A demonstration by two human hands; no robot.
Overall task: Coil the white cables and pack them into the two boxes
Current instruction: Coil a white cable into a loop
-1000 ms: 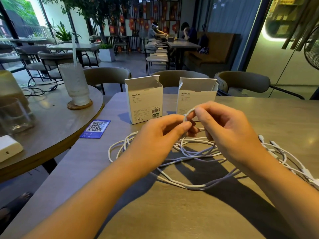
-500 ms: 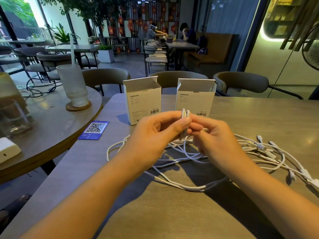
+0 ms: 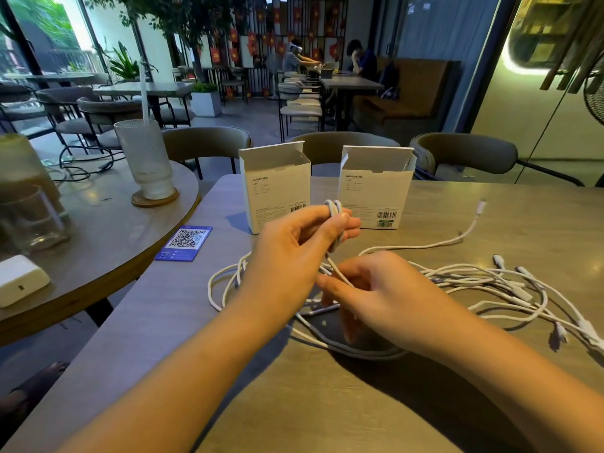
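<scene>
Several white cables lie tangled on the grey table in front of me. My left hand pinches a small folded coil of one white cable between thumb and fingers, held above the table. My right hand is lower and nearer, fingers curled around the trailing strand of that cable. Two white boxes stand upright with their top flaps open behind my hands: the left box and the right box.
A blue QR card lies at the table's left edge. A round table on the left holds a ribbed glass with a straw on a coaster, a clear glass and a white device. Chairs stand behind the table.
My left hand kept the coil raised while my right hand dropped down and toward me along the cable. One cable end now stretches out to the right.
</scene>
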